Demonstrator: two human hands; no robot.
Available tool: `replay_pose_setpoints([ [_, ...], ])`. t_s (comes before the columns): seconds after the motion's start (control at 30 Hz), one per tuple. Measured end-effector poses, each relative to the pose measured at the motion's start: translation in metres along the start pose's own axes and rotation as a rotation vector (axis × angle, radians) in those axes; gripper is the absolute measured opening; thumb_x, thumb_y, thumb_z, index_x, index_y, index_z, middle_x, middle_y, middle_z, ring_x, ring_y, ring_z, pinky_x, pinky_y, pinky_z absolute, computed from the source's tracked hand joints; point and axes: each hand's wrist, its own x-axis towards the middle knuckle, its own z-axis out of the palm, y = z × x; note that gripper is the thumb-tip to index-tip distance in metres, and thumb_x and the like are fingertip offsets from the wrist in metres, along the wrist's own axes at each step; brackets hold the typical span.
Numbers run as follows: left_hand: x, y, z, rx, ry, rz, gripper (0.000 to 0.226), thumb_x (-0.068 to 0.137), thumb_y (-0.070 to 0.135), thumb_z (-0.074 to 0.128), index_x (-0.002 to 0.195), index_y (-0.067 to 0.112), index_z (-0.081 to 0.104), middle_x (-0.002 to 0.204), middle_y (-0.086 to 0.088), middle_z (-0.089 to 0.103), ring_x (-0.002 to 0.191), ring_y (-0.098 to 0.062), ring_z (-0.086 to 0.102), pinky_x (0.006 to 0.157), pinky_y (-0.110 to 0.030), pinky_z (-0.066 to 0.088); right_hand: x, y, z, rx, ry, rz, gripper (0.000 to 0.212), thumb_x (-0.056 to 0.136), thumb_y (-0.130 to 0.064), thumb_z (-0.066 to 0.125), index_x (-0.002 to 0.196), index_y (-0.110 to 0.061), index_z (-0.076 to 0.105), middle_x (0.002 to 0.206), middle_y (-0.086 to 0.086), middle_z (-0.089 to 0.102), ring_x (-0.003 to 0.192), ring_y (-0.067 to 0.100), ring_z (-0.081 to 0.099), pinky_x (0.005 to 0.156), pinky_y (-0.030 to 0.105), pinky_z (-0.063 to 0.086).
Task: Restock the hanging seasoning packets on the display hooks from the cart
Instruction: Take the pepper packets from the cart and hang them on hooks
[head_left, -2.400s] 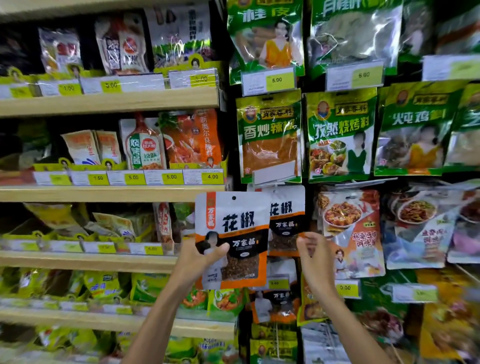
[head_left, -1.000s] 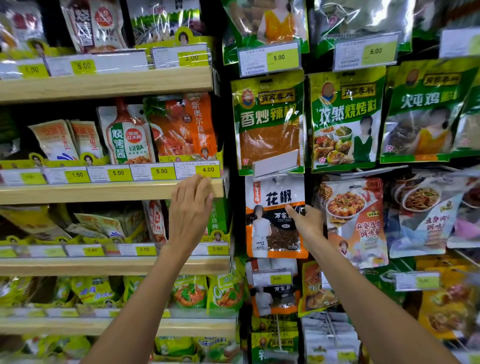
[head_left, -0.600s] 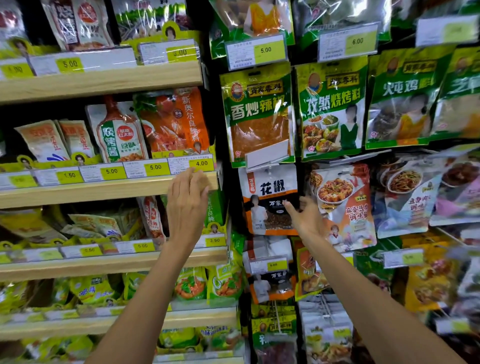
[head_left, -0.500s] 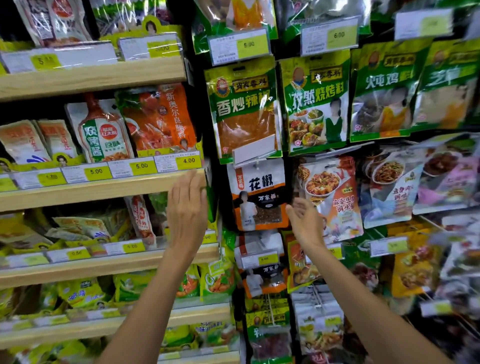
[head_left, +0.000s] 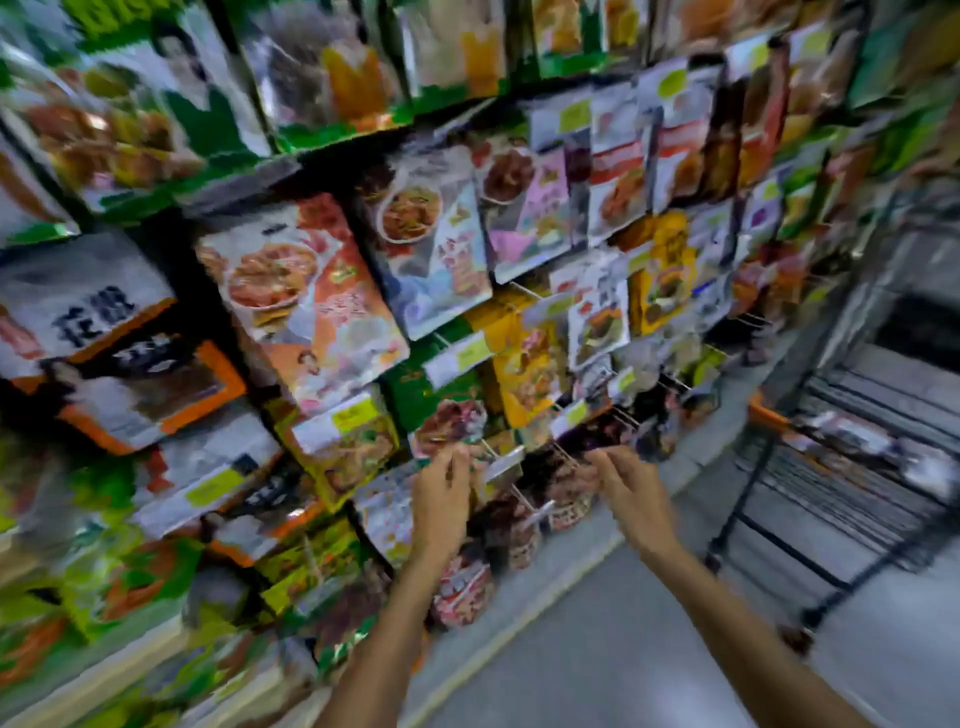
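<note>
Motion blur smears all print. The white-and-orange packet (head_left: 93, 332) at the display's left edge bears 2 large black characters, unreadable, and the yellow-green price tags (head_left: 470, 356) show no legible figures. Glossy seasoning packets (head_left: 306, 296) with dish photos hang in rows on wire hooks (head_left: 566, 452). The left hand (head_left: 441, 493) reaches a low packet; I cannot tell its grip. The right hand (head_left: 626, 488) is loosely curled, holding nothing. The wire cart (head_left: 852, 483) stands right of the display.

place: shop | evidence: hanging seasoning packets (head_left: 301, 291), price tags (head_left: 457, 358), wire cart (head_left: 857, 488)
</note>
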Motion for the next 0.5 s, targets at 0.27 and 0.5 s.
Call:
replay_pose_setpoints([
  [0.27,-0.042,-0.016,0.218,0.046,-0.32,-0.169,0.027,0.097,0.007,0.047,0.075,0.01,0.062,0.068,-0.015,0.065,0.067,-0.029,0.061,0.065,-0.033,0.048,-0.025,0.134,-0.167,-0.133,0.196,0.309,0.027,0.097,-0.011,0.05,0.075,-0.006,0.064,0.071,0.003,0.065,0.068,0.013,0.061,0.059,0.011,0.038],
  [0.5,-0.026,0.009,0.32,0.152,-0.481,-0.134,0.025,0.097,0.022,0.051,0.074,0.023,0.06,0.059,0.006,0.053,0.047,-0.007,0.038,0.051,-0.028,0.031,-0.01,0.179,-0.259,-0.14,0.356,0.458,0.009,0.094,-0.012,0.055,0.092,-0.015,0.064,0.074,-0.002,0.07,0.063,-0.002,0.064,0.061,0.008,0.043],
])
